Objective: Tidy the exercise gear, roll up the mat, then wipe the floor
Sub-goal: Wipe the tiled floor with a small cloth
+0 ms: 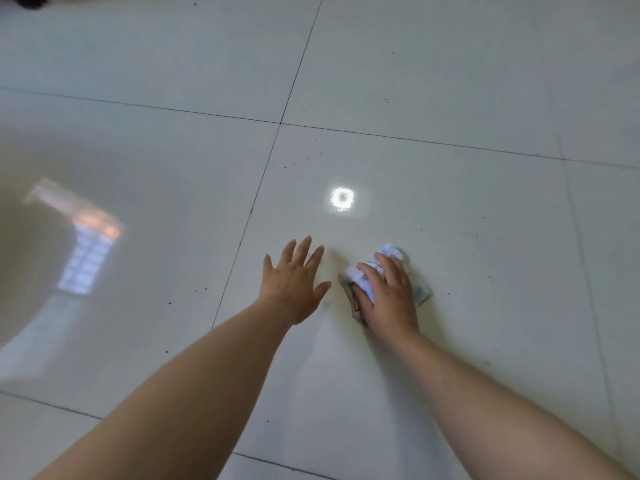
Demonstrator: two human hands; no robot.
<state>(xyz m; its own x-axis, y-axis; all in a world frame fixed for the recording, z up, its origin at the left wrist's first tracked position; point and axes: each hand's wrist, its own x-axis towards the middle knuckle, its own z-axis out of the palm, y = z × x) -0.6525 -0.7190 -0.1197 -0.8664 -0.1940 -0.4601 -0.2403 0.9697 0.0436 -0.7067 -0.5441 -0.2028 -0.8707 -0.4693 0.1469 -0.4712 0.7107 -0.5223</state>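
Observation:
A crumpled white cloth lies on the glossy pale tiled floor, pressed down under my right hand; its edges stick out beyond the fingers and at the right side. My left hand rests flat on the floor just left of the cloth, fingers spread, holding nothing. Both bare forearms reach in from the bottom of the view. No mat or exercise gear is in view.
Dark grout lines cross the floor, meeting at a tile corner. Small dark specks dot the tiles. A bright lamp reflection shines just beyond my hands, and a window reflection lies at the left. A dark object sits at the top-left edge.

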